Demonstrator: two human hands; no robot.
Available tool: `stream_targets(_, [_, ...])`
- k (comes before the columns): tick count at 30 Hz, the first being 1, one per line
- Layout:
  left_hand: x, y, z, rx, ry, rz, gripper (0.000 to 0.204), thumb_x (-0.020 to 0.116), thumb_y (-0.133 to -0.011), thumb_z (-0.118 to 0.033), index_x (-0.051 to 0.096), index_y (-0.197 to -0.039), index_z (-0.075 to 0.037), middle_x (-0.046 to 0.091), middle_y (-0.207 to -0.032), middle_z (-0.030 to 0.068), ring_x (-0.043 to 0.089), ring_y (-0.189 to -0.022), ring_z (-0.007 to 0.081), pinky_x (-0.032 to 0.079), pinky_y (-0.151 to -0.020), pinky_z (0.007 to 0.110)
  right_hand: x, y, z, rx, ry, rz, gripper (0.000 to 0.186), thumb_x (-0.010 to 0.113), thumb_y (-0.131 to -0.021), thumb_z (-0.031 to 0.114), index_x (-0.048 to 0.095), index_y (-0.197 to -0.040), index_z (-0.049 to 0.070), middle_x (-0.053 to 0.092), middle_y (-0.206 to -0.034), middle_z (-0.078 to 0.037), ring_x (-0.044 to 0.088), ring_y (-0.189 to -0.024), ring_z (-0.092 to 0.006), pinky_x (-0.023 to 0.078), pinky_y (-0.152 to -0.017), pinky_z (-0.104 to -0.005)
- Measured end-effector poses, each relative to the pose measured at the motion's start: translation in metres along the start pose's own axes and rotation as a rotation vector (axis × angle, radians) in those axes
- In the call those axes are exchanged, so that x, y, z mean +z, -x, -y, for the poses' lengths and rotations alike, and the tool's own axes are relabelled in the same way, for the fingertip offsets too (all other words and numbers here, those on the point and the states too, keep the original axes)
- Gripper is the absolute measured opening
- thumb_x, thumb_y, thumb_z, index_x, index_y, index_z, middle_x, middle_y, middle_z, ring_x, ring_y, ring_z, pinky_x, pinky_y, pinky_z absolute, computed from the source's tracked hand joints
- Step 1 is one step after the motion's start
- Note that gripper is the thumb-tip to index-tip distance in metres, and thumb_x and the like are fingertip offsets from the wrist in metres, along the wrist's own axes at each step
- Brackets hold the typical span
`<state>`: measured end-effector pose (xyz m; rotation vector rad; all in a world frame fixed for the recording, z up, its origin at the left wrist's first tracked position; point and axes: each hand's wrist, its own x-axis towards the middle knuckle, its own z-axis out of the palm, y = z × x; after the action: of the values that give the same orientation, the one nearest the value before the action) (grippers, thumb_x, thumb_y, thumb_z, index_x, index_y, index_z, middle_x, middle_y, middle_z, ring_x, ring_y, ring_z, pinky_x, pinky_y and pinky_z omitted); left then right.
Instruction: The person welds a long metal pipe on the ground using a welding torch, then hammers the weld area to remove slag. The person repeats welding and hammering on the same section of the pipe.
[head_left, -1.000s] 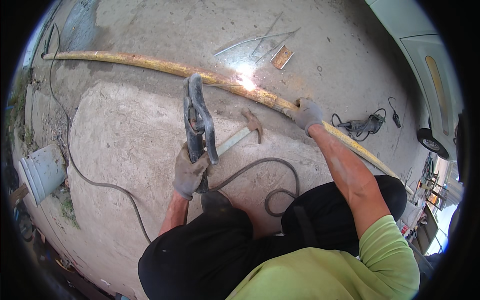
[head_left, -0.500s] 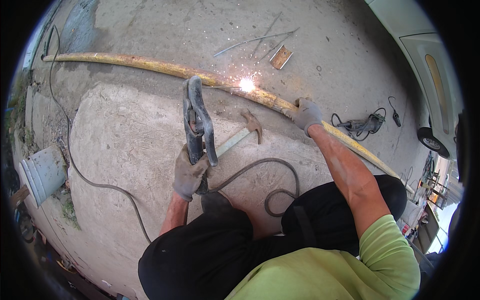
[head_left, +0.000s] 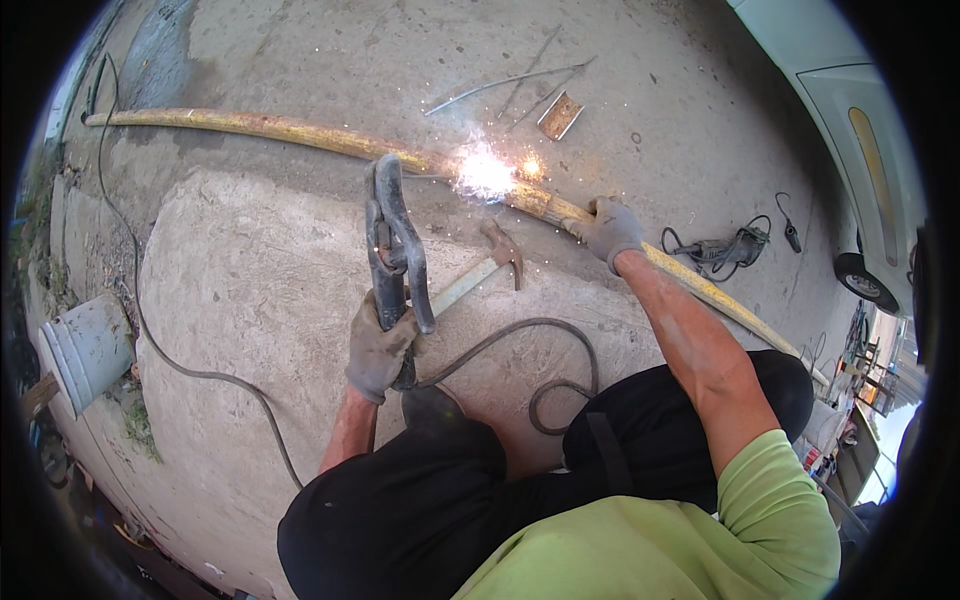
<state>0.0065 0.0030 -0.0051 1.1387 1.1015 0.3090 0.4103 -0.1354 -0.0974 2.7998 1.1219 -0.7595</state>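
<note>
My gloved left hand (head_left: 380,347) is closed round the handle of a black welding electrode holder (head_left: 392,235). A thin rod runs from its jaws to the right, toward a yellow, worn metal pipe (head_left: 290,128) lying across the ground. Where the rod meets the pipe, a bright white arc (head_left: 485,174) throws sparks and hides the tip and the metal there. My gloved right hand (head_left: 612,233) grips the pipe to the right of the arc. A claw hammer (head_left: 470,280) with a pale handle lies just right of the holder.
A corded angle grinder (head_left: 715,252) lies beyond the pipe at right. Loose rods (head_left: 505,85) and a rusty curved metal piece (head_left: 561,116) lie ahead. A cable (head_left: 590,365) loops near my legs. At left stands a white bucket (head_left: 90,345); at upper right, a parked vehicle (head_left: 850,130).
The arc has grown larger and brighter, with a second orange glow just right of it and some smoke. Both hands keep nearly the same places.
</note>
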Motion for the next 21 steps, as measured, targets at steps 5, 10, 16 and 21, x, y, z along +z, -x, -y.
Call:
stream_targets(5, [-0.009, -0.001, 0.017, 0.012, 0.018, 0.028, 0.039, 0.074, -0.102, -0.009, 0.06, -0.134, 0.007, 0.076, -0.09, 0.0098, 0.07, -0.064, 0.0147, 0.057, -0.057, 0.031, -0.006, 0.002, 0.008, 0.01, -0.043, 0.028, 0.069, 0.087, -0.088, 0.059, 0.079, -0.127, 0.003, 0.079, -0.124, -0.021, 0.075, -0.119, -0.0374, 0.058, -0.105, -0.046])
stream_targets(10, [-0.003, -0.002, 0.009, -0.002, 0.017, 0.033, 0.039, 0.074, -0.102, -0.007, 0.059, -0.136, 0.006, 0.076, -0.091, 0.0093, 0.069, -0.065, 0.014, 0.056, -0.057, 0.03, -0.004, 0.005, 0.007, 0.036, -0.073, 0.004, 0.069, 0.088, -0.087, 0.058, 0.079, -0.127, 0.003, 0.081, -0.12, -0.021, 0.076, -0.115, -0.0369, 0.058, -0.104, -0.0466])
stream_targets(16, [0.002, 0.0, -0.002, -0.02, 0.026, 0.012, 0.035, 0.077, -0.098, -0.013, 0.061, -0.125, 0.003, 0.073, -0.087, 0.0072, 0.069, -0.063, 0.0141, 0.056, -0.056, 0.029, -0.003, 0.002, 0.004, 0.011, -0.019, 0.017, 0.067, 0.088, -0.087, 0.058, 0.079, -0.125, 0.004, 0.078, -0.125, -0.021, 0.074, -0.119, -0.037, 0.057, -0.106, -0.0455])
stream_targets(21, [0.001, 0.0, 0.001, -0.006, 0.034, 0.001, 0.035, 0.079, -0.097, -0.018, 0.061, -0.12, 0.002, 0.072, -0.084, 0.0065, 0.069, -0.062, 0.0145, 0.055, -0.054, 0.029, 0.0, 0.0, 0.002, 0.005, -0.019, 0.011, 0.067, 0.088, -0.087, 0.058, 0.079, -0.125, 0.004, 0.076, -0.128, -0.021, 0.072, -0.123, -0.0374, 0.056, -0.107, -0.0452])
